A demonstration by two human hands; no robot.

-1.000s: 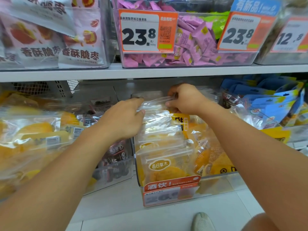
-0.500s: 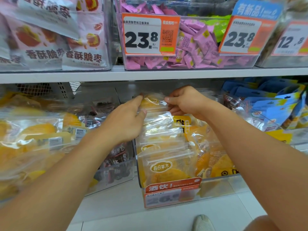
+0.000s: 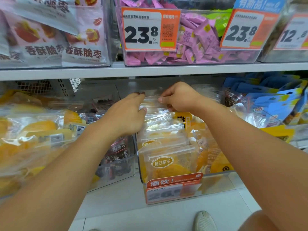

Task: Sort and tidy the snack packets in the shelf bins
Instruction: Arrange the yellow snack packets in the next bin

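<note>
A clear bin point(image 3: 216, 182) on the lower shelf holds a row of upright clear packets of yellow dried fruit point(image 3: 164, 162). Both my hands are at the rearmost packet point(image 3: 152, 104) of that row. My left hand point(image 3: 126, 114) pinches its clear top edge from the left, fingers above and thumb below. My right hand point(image 3: 179, 97) pinches the same top edge from the right. The lower part of that packet is hidden behind the packets in front.
A bin of dark packets point(image 3: 116, 157) stands left of the yellow row, and large yellow packets point(image 3: 30, 130) lie further left. Blue packets point(image 3: 273, 100) fill the right. The upper shelf point(image 3: 150, 70) carries pink sweets point(image 3: 196, 40) behind price tags point(image 3: 150, 30) and white bags point(image 3: 55, 35).
Both hands stayed at the back of the yellow row. They shifted from the packet tops in front to gripping the top edge of the rearmost packet, which now stands more upright.
</note>
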